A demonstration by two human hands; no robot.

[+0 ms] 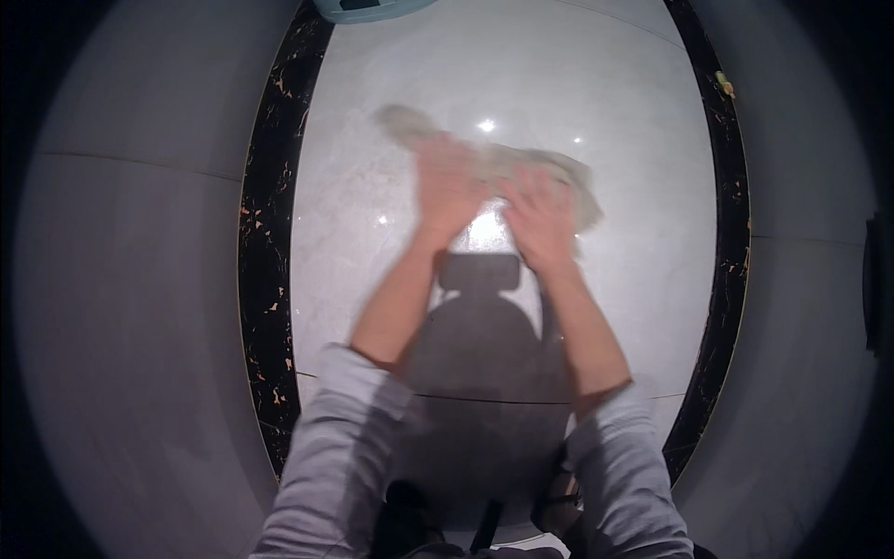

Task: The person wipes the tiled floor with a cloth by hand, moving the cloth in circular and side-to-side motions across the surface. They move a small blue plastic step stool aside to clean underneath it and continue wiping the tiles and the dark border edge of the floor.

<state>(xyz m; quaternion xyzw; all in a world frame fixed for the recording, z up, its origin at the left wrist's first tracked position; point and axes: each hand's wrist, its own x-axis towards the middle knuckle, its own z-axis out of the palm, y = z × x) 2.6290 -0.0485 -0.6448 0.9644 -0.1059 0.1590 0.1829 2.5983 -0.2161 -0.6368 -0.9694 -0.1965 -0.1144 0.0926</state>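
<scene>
A beige cloth [513, 161], blurred by motion, lies bunched and stretched sideways on the glossy light floor tiles [649, 209]. My left hand [450, 185] holds the cloth's left part down, palm towards the floor. Beside it, my right hand [541, 216] presses on the cloth's right part with the fingers somewhat spread. Blur hides the exact fingertips of both hands. The cloth's left end sticks out past my left hand, and its right end past my right hand.
Black marble border strips with orange veins run along the left [265, 279] and right [730, 279]. A light blue-green plastic container [374, 10] stands at the top edge. A small yellow object [724, 84] lies by the right strip. My shadow [482, 342] falls between my arms.
</scene>
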